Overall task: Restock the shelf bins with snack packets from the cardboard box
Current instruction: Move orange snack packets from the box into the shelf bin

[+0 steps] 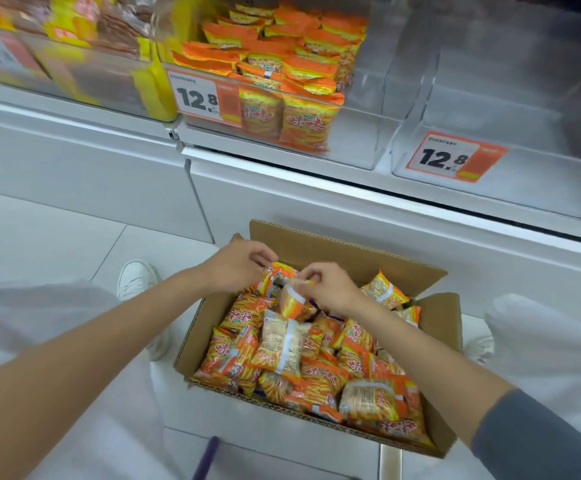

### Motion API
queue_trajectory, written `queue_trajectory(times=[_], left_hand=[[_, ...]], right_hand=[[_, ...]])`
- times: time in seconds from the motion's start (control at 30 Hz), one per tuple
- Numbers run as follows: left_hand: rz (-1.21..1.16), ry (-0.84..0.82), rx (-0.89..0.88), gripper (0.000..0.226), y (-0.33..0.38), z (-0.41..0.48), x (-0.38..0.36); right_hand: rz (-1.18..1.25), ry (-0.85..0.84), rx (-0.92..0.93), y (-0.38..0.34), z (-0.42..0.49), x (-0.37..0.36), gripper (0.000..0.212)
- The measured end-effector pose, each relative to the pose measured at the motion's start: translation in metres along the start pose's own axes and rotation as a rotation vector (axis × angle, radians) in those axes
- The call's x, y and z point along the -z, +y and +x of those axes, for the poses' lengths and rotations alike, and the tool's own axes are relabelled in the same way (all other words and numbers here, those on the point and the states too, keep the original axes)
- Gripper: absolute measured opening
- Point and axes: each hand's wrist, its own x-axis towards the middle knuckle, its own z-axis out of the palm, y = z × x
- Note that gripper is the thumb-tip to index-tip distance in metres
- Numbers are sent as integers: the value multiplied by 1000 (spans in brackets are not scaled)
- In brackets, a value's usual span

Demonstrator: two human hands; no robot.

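An open cardboard box [330, 245] on the floor holds several orange snack packets [282, 344]. At the box's far left my left hand [237, 266] pinches the top of one orange packet [277, 271]. Beside it, my right hand [330, 289] grips another packet [290, 301] by its upper edge, lifted slightly above the pile. On the shelf above, a clear bin [361, 147] is partly filled with the same orange packets [302, 123]. The clear bin to its right [524, 181] looks empty.
Price tags reading 12.8 hang on the middle bin [197, 98] and the right bin [448, 157]. A bin with yellow and brown packets [84, 32] stands at upper left. White shoes [136, 278] and white trouser legs flank the box on the white tiled floor.
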Motion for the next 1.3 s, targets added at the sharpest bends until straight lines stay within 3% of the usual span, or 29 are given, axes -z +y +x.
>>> queue_trajectory(times=[0.1, 0.2, 0.27, 0.37, 0.47, 0.57, 0.7, 0.83, 0.93, 1.1, 1.3], left_hand=[[-53, -174, -59, 56, 12, -5, -7], [-240, -96, -99, 35, 28, -9, -15], [-356, -49, -46, 27, 36, -9, -15], [-513, -100, 54, 32, 43, -7, -14], [-487, -113, 63, 30, 46, -6, -16], [-500, 41, 60, 33, 39, -1, -14], [-515, 202, 89, 31, 21, 0, -3], [-493, 194, 117, 44, 7, -7, 6], [-500, 209, 102, 44, 2, -11, 10], [-485, 259, 14, 38, 9, -9, 8], [-506, 326, -122, 35, 43, -5, 6]], right_hand=[[99, 171, 12, -26, -17, 32, 30], [151, 140, -9, -36, -31, 51, 55], [275, 53, -6, -33, -37, 58, 54], [421, -25, 13, -26, -39, 59, 41], [549, -9, 43, -23, -35, 51, 37], [624, -26, 15, -21, -31, 37, 51], [285, -150, -64, -6, -26, -5, 52], [40, -303, -38, 10, -27, -47, 78], [-18, -228, -21, 14, -27, -47, 70], [264, 16, -15, -11, -28, 4, 57], [200, 253, 62, -23, -60, 56, 41]])
